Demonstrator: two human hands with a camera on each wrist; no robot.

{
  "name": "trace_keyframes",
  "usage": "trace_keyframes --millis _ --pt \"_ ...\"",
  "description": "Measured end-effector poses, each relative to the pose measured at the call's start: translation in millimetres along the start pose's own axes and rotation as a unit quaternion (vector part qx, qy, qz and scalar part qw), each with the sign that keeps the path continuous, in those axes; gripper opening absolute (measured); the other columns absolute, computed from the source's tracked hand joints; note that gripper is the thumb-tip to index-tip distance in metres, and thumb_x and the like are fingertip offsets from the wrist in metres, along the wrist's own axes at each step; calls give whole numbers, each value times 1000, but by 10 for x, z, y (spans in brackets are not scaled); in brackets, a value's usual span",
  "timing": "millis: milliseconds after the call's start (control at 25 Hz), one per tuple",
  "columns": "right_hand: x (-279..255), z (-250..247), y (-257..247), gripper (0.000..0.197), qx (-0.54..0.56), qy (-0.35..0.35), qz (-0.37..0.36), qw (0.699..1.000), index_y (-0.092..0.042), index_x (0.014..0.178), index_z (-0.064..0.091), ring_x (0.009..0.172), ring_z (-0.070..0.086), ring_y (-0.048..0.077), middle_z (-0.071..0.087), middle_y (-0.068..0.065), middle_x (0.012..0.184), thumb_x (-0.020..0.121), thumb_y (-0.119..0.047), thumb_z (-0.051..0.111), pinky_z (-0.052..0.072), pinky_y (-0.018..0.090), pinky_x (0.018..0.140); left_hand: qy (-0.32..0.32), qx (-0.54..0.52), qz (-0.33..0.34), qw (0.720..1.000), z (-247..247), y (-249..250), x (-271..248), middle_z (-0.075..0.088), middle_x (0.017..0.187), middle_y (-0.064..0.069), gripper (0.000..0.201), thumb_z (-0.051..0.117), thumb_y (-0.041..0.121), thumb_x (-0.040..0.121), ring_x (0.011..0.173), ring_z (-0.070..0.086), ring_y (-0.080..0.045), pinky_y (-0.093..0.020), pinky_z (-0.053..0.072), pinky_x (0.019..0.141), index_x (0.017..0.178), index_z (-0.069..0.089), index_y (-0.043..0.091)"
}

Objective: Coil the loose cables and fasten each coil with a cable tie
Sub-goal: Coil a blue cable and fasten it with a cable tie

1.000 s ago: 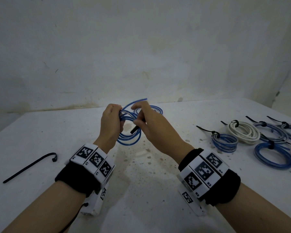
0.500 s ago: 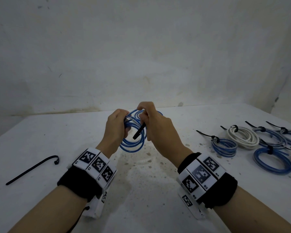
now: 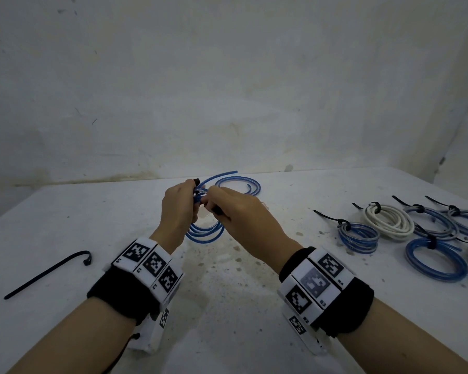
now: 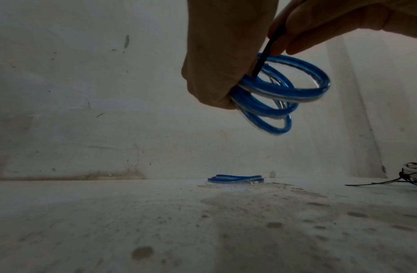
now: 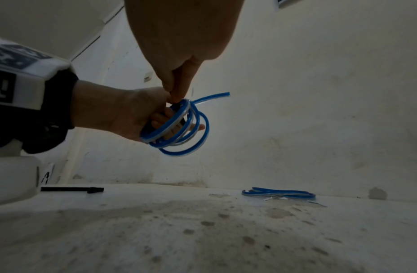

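Two hands raised above the white table (image 3: 227,306), each wrist banded in black with white marker blocks. Left hand (image 3: 177,211) with fingers curled round one side of a blue coil (image 3: 204,232), held in the air over the table's middle. Right hand (image 3: 243,220) pinching a black cable tie (image 4: 263,59) between thumb and fingertips, right at the top of the same coil; tie's strap running down against the loops. Coil: about four loose loops of glossy blue cable with a pale stripe along it, fanned apart at the bottom, one cut end (image 5: 217,96) sticking out free past the grip.

Counted on the table, near to far: one spare black tie (image 3: 46,273) lying flat at the left, hooked at its far end, well apart from the hands. At the right, a cluster of six tied coils in view: four blue (image 3: 358,236), two white (image 3: 389,220), one white cut off by the frame edge. Black ties cinched on them, tails pointing away. Beyond the hands, near the wall, one loose blue cable (image 3: 241,184) lying in flat, untied curves.
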State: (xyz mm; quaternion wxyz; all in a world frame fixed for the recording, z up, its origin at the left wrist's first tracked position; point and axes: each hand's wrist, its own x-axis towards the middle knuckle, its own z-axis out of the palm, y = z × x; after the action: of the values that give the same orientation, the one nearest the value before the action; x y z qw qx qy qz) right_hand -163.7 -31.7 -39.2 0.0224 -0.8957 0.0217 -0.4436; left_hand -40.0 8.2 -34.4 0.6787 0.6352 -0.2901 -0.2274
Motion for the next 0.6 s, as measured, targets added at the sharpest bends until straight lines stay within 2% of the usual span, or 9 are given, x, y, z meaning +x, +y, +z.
trace_keyframes --millis 80,160,280,360,400,480,520,600 --pt "6 -1 -11 16 -6 6 -2 1000 -3 83 55 49 54 23 63 11 70 73 8 63 45 23 45 1 16 -22 1000 -7 -2 9 36 31 9 35 42 18 92 26 26 -4 -16 23 34 57 42 11" --pt "0 18 12 11 -10 5 0 1000 -1 82 56 49 54 24 63 11 68 75 5 61 48 26 43 3 33 -27 999 -3 -11 17 36 30 9 39 43 18 93 28 27 -5 -18 24 38 54 40 12" --pt "0 25 57 6 -28 16 31 999 -4 86 60 54 61 22 67 8 71 82 -8 61 53 29 49 -31 70 10 997 15 -28 20 37 40 4 40 41 12 94 43 26 -14 -21 22 45 54 43 14" --pt "10 4 68 16 -13 12 75 997 -6 100 61 63 65 22 70 7 79 89 -16 56 55 30 56 -77 116 45 989 40 -44 -2 40 49 0 34 38 12 96 47 26 -15 -24 23 47 62 46 13" --pt "16 -4 59 21 9 -8 107 994 -9 111 57 65 65 22 70 8 82 92 -18 53 55 32 59 -94 130 60 985 53 -44 -19 42 47 1 33 37 11 96 45 28 -13 -24 23 46 64 47 13" --pt "38 -15 19 32 72 -63 183 978 -16 129 36 67 63 24 66 10 84 98 -19 45 54 38 61 -121 132 90 980 71 -40 -44 42 38 8 34 35 10 96 36 28 -7 -20 23 40 64 47 15" --pt "47 -10 6 33 101 -64 216 969 -16 129 30 66 62 25 64 10 83 98 -18 41 53 40 61 -134 129 112 976 71 -52 -41 42 37 8 34 34 10 96 34 28 -5 -19 23 37 65 48 16" --pt "67 9 5 24 113 -38 248 961 -12 122 33 63 60 21 60 8 78 99 -16 38 52 39 59 -149 133 163 966 60 -76 -26 44 42 9 31 33 11 98 36 28 -5 -18 25 36 77 54 19"
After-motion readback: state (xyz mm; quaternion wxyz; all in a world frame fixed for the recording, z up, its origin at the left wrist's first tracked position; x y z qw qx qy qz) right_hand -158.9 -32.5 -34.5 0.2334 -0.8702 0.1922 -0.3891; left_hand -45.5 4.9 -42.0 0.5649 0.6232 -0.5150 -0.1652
